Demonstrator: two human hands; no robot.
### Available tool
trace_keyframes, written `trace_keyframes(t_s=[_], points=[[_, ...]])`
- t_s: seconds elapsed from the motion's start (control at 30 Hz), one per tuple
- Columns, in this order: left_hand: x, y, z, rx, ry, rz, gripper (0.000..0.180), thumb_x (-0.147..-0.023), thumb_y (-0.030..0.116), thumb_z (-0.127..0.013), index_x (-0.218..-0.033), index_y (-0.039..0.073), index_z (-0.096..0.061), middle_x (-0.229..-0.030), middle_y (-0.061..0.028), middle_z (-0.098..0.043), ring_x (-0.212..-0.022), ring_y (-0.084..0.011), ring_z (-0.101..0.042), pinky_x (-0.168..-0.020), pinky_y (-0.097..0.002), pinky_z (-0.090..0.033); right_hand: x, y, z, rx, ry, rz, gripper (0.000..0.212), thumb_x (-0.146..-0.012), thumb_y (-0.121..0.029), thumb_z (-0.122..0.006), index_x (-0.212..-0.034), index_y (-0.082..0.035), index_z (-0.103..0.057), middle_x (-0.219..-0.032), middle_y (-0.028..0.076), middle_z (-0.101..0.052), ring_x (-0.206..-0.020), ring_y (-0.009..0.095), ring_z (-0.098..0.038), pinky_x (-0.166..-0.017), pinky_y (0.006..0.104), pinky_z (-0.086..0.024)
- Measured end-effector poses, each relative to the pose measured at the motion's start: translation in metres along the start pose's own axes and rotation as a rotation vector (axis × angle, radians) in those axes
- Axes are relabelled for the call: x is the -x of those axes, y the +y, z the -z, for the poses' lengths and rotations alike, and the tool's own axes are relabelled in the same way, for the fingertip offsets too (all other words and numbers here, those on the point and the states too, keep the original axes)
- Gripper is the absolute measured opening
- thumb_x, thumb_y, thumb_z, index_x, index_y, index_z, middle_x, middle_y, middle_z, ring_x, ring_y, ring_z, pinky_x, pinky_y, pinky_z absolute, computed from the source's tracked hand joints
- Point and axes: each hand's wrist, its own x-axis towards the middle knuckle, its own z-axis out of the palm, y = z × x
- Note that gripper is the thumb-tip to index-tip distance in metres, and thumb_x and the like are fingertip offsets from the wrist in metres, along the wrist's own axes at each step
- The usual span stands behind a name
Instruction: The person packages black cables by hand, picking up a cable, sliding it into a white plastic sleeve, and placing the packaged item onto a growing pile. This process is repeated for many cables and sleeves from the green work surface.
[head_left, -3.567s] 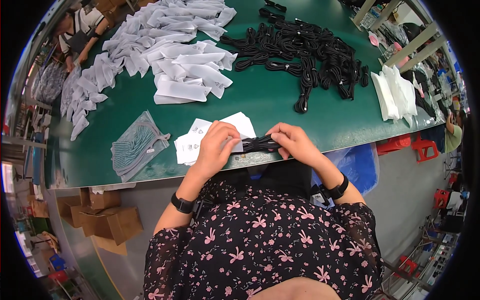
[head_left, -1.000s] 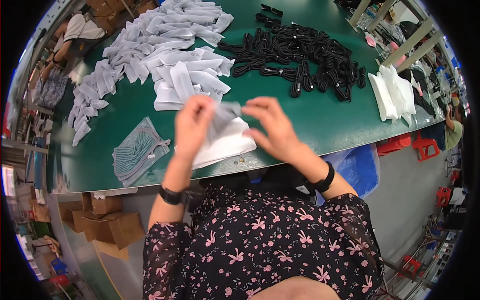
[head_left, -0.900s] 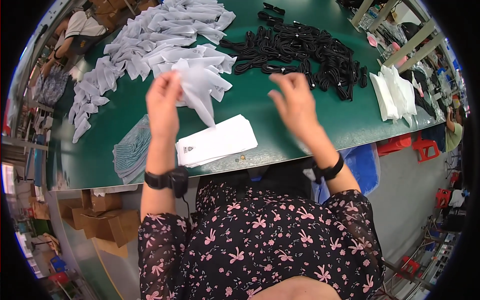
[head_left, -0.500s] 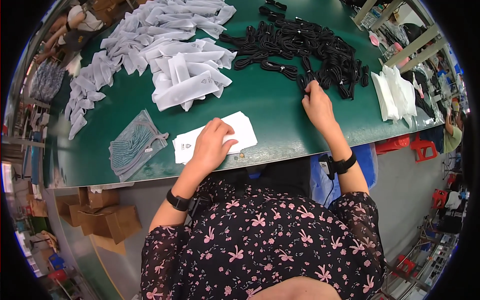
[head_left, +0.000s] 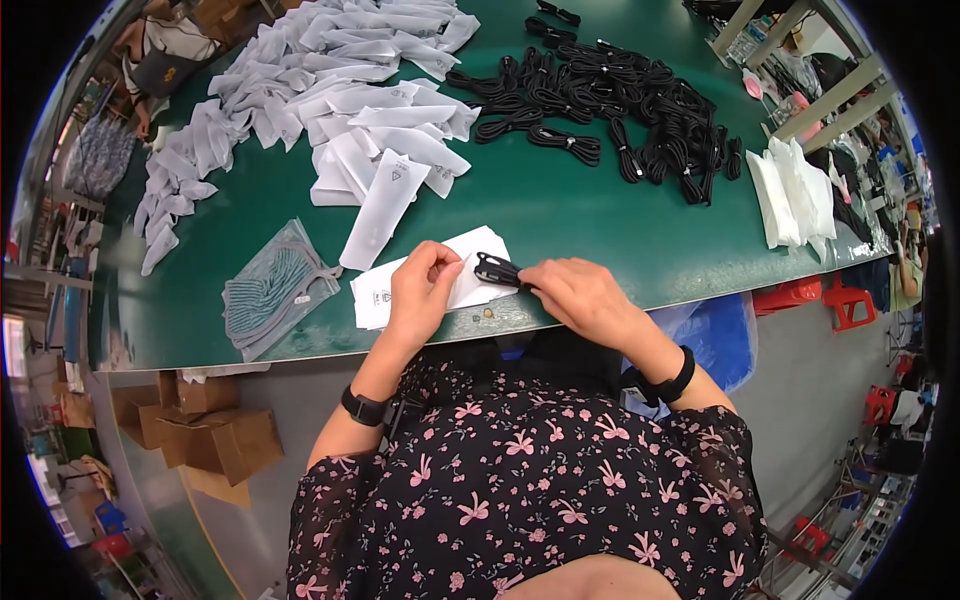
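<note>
My right hand point(head_left: 582, 296) grips a small bundled black cable point(head_left: 496, 269) by its near end, over the right part of a stack of flat white bags point(head_left: 372, 301) at the table's front edge. Thumb and fingertips of my left hand point(head_left: 420, 296) are pinched together on the edge of the top white bag point(head_left: 466, 284), beside the cable's far loop. Beyond my hands lies a heap of filled white bags point(head_left: 385, 205), one of them pointing toward the stack. To its right spreads a pile of coiled black cables point(head_left: 625, 90), each tied at the middle.
A clear packet with a striped grey-green textile point(head_left: 275, 290) lies left of the stack on the green table point(head_left: 640, 235). White plastic packs point(head_left: 790, 195) rest at the right edge. Below are cardboard boxes point(head_left: 225, 440), a blue-lined bin point(head_left: 715, 340) and a red stool point(head_left: 848, 303).
My right hand has drawn a cable bundle from the pile back to the stack. My left fingers have pinched up a bag edge. A filled bag now lies nearer the stack.
</note>
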Motion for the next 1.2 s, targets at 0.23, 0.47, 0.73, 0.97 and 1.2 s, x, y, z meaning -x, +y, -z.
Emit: trace_keyframes(t_s=[0.23, 0.47, 0.73, 0.97, 1.2], points=[[-0.002, 0.011, 0.0, -0.085, -0.117, -0.375, 0.005, -0.085, 0.0, -0.064, -0.087, 0.001, -0.059, -0.09, -0.0068, -0.06, -0.08, -0.019, -0.055, -0.07, -0.0286, -0.045, 0.0, 0.009, -0.015, -0.411, -0.053, -0.212, 0.025, -0.086, -0.002, -0.063, -0.11, -0.003, -0.058, -0.087, 0.009, -0.06, -0.079, 0.026, -0.064, -0.072, 0.0348, -0.051], [-0.012, 0.02, 0.002, -0.065, -0.046, -0.27, 0.008, -0.084, 0.004, -0.066, -0.086, 0.002, -0.059, -0.097, -0.0066, -0.06, -0.086, -0.0179, -0.053, -0.074, -0.0267, -0.043, -0.014, 0.002, -0.013, -0.335, 0.122, -0.114, 0.025, -0.085, -0.001, -0.068, -0.109, -0.003, -0.064, -0.095, 0.008, -0.06, -0.082, 0.018, -0.062, -0.073, 0.0269, -0.05], [-0.028, 0.04, 0.016, 0.509, -0.078, -0.078, 0.005, -0.091, 0.007, -0.062, -0.089, 0.003, -0.06, -0.103, -0.0038, -0.061, -0.089, -0.01, -0.051, -0.071, -0.0236, -0.042, -0.051, -0.017, -0.017, -0.521, 0.396, -0.088, 0.024, -0.083, 0.0, -0.068, -0.106, -0.003, -0.067, -0.111, 0.01, -0.056, -0.083, 0.015, -0.059, -0.073, 0.0248, -0.049], [-0.056, 0.079, 0.073, 0.618, 0.066, -0.175, 0.009, -0.098, 0.011, -0.056, -0.094, 0.004, -0.055, -0.094, -0.0018, -0.058, -0.065, -0.0036, -0.044, -0.057, -0.0183, -0.036, -0.101, 0.009, 0.003, -0.452, 0.411, -0.208, 0.029, -0.079, -0.005, -0.073, -0.106, -0.007, -0.064, -0.118, 0.011, -0.055, -0.097, 0.021, -0.058, -0.081, 0.0343, -0.05], [-0.05, 0.069, 0.112, 0.695, 0.197, -0.212, 0.008, -0.101, 0.012, -0.051, -0.097, 0.005, -0.051, -0.088, -0.0029, -0.058, -0.059, -0.0035, -0.041, -0.052, -0.0195, -0.033, -0.171, 0.014, -0.068, 0.109, 0.07, 0.455, 0.036, -0.071, -0.014, -0.076, -0.105, -0.011, -0.066, -0.119, 0.011, -0.055, -0.112, 0.031, -0.054, -0.097, 0.0463, -0.041]])
